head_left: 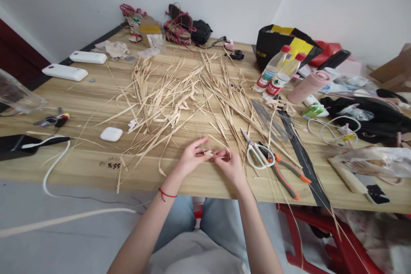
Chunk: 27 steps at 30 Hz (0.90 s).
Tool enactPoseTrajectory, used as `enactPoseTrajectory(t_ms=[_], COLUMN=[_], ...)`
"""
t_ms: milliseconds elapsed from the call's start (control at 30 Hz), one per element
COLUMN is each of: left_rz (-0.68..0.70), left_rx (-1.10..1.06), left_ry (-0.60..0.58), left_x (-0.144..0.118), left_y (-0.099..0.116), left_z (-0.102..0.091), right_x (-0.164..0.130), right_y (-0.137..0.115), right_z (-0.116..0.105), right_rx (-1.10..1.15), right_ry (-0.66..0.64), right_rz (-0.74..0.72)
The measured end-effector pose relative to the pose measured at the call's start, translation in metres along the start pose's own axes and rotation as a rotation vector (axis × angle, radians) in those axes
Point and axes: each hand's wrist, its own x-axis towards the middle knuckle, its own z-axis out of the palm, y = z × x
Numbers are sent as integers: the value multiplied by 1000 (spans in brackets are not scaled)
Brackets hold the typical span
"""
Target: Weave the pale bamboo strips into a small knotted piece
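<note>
While both hands meet at the near edge of the bench (80,94), the work sits right between the fingertips: a small folded piece of straw strip (210,153), pale and flat, held just above the wood. The left hand (190,158) pinches one end with thumb and forefinger closed on it, the other fingers fanned out. The right hand (229,163) is curled around the other end, fingers closed on the same strip, and the two hands are touching.

It looks like a folding or plaiting step, early on, with the piece tiny as yet. By my reading, the next fold calls for a steady pinch from the left hand while the right bends the free end over without cracking it.

Count around them: one big loose heap of dried straw strips (180,94) spread across the middle of the bench, too many to number. One pair of white-handled scissors (258,152) lies just right of the right hand, and one pair of orange-handled pliers (287,175) touches it. Two red-capped plastic bottles (278,75) lie side by side further back. One white earbud case (111,134) sits to the left, and two white oblong devices (75,65) rest at the far left corner.
</note>
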Motion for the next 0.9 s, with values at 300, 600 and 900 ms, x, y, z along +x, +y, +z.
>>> enactPoseTrajectory(t_ms=[300,600,900], left_rz=[2,-24,11], left_rx=[-17,-25,-51], left_ry=[-3,-36,-14], left_x=[0,-1,1], left_y=[0,4,2], left_z=[-1,-1,-1], right_x=[-15,-20,-15], right_y=[-10,-15,-7], right_z=[-4,-9,-2], right_rx=[166,88,-89], right_ry=[-79,-83,-65], right_rz=[51,45,21])
